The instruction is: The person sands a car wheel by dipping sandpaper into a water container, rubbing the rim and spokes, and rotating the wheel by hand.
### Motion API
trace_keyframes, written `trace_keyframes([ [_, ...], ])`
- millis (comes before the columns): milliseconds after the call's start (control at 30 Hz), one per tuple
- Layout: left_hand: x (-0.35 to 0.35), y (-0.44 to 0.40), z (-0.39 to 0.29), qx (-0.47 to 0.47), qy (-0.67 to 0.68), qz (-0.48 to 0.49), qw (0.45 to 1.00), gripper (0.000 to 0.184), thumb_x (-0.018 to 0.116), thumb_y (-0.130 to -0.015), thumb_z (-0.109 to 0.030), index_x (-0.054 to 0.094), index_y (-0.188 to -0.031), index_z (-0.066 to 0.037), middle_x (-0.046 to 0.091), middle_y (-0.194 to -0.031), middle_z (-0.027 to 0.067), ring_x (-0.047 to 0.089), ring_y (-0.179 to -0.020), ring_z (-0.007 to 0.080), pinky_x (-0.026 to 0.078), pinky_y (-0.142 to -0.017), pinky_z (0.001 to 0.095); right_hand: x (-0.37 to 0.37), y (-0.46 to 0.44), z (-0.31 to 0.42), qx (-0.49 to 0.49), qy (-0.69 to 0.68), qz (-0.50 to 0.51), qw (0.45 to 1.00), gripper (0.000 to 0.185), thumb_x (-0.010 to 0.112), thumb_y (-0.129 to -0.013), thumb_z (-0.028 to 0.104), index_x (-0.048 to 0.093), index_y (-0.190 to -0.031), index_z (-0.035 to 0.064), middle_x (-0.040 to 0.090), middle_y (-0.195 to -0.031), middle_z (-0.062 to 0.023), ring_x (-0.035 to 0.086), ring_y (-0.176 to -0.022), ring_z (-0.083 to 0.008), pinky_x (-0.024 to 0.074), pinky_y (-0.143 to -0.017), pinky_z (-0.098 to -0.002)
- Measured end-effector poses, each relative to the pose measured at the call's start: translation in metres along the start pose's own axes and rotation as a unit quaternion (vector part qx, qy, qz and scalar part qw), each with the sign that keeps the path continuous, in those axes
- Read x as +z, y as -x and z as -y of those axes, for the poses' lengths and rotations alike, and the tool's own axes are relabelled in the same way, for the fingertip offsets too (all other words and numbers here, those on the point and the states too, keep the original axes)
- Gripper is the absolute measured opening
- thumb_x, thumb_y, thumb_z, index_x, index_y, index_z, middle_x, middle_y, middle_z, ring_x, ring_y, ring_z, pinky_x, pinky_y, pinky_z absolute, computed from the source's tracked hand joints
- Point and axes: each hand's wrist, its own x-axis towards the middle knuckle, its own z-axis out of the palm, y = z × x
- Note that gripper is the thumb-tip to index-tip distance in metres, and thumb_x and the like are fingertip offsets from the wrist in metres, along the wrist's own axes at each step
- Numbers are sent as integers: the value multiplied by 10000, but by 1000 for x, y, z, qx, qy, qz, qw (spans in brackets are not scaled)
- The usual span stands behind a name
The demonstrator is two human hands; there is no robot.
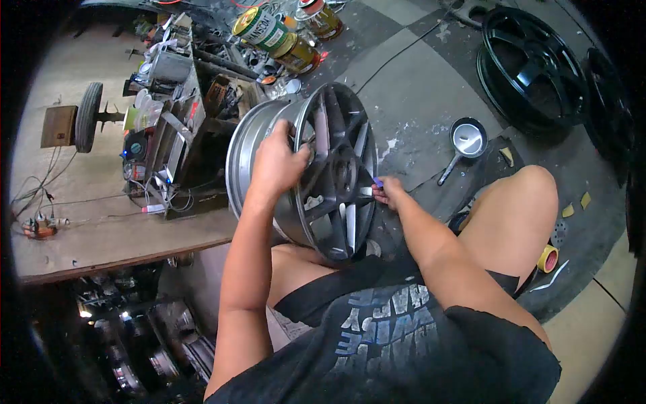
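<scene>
Here in the head view, it's all about the wheel (pixel 345 176), a grey rim up on its side, right in front of the person's lap, its spoked face turned to the right. The left hand (pixel 279 158) is laid over its top edge, fingers curled around the rim and grasping it, with the thumb at a gap between spokes. And over comes the eye to the right hand (pixel 387 193), fingers pinched on a small purple-and-white piece (pixel 378 183), its pale end right at a spoke near the hub; too small to say what it is. Out on the floor (pixel 417 87), a little pan (pixel 468 139) with grey stuff in it sits beyond the bent right knee (pixel 531 192). Up top, there's a green can (pixel 261 30) leaning among other cans; top right, a black wheel (pixel 535 74) lies well apart. Down by the knee, a tape roll (pixel 548 258), and yellowish scraps (pixel 585 200) near it.
</scene>
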Motion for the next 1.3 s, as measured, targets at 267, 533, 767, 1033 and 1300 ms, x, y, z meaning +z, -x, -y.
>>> trace_keyframes([
  [267,-10,16,-17,-21,-84,49,995,349,721,-811,-187,612,-1058,34,697,-951,302,665,-956,491,519,-859,542,18,-19,-9,79,-230,90,966,337,526,-992,359,581,-1175,81,708,-1039,-126,665,-930,-298,535,-821,-418],
  [533,-1,26,-19,-20,-94,13,995,341,748,-813,-184,615,-1048,26,699,-984,292,653,-984,492,512,-869,546,78,-31,-18,30,-316,114,941,319,530,-963,365,651,-1062,87,708,-1083,-116,650,-976,-328,488,-976,-502],
  [767,-13,53,-26,15,-55,-10,998,291,744,-820,-110,602,-1043,12,685,-961,298,641,-958,504,509,-819,537,89,-14,23,-15,-336,-2,942,241,586,-904,255,653,-963,31,672,-939,-128,661,-844,-319,541,-809,-510],
  [1033,12,93,51,-45,151,-139,978,235,744,-868,-87,556,-974,7,565,-719,114,515,-646,167,440,-606,343,60,54,156,-435,-29,-57,898,133,609,-858,184,609,-803,63,570,-820,-29,513,-796,-165,435,-731,-364],
  [1300,50,92,32,-128,340,-106,926,243,722,-864,-96,601,-1035,27,690,-856,120,626,-792,152,516,-735,328,22,60,209,-488,51,-89,867,241,692,-866,227,717,-987,20,693,-904,-85,610,-835,-195,476,-765,-352],
])
